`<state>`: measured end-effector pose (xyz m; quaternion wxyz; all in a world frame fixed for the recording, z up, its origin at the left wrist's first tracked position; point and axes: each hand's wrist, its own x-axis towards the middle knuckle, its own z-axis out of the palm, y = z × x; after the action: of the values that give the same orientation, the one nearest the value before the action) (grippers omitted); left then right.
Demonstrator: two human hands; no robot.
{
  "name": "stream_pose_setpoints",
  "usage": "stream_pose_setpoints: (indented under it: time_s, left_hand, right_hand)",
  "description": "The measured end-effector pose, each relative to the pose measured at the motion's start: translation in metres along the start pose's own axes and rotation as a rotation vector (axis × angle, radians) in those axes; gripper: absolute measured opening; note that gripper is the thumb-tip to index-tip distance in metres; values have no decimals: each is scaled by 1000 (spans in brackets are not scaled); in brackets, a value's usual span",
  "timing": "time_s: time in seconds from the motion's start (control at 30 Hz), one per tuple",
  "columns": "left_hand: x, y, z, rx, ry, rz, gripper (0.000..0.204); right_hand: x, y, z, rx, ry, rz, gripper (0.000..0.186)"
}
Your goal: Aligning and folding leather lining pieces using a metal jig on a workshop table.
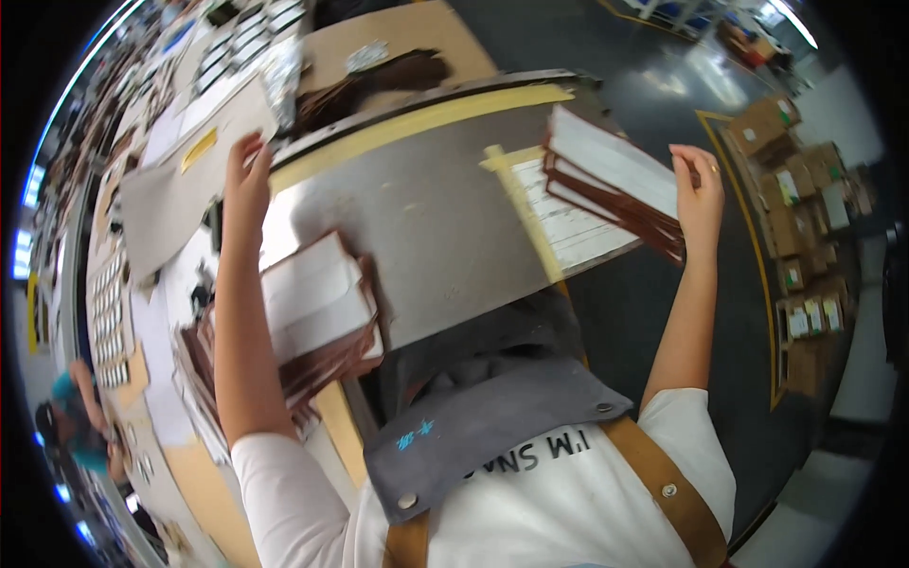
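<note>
My right hand (698, 189) grips the right end of several flat white pieces with reddish-brown edges (606, 156), held tilted over a white sheet (545, 237) framed by yellow tape at the table's right end. My left hand (248, 180) is raised at the table's left side, fingers loosely curled and apart, with nothing visible in it. Below it, by my left forearm, lies a thick pile of similar brown-edged white pieces (314, 293), partly hidden by the arm. The grey table top (417, 246) has a strip of yellow tape along its far edge.
Beyond the table lie a cardboard board (454, 38) and dark brown scraps (369, 95). A long bench (142, 369) with small parts runs along the left, where another person (80, 426) works. Cardboard boxes (791, 227) line the right, beside a yellow floor line.
</note>
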<state>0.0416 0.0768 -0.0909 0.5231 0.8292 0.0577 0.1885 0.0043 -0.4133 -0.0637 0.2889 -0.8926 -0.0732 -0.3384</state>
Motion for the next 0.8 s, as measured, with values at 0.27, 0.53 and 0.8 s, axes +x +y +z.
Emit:
stream_pose_setpoints:
  time_s: [0.27,0.53,0.8]
  left_hand:
    - [-2,69,-6,-207,106,116,34]
    - [-11,70,-17,-184,184,127,33]
    - [-8,29,-1,52,22,123,25]
  right_hand:
    - [-35,-179,139,685,-986,-48,27]
    - [-30,-220,203,659,-908,-60,28]
    - [33,-151,216,650,-586,1,15]
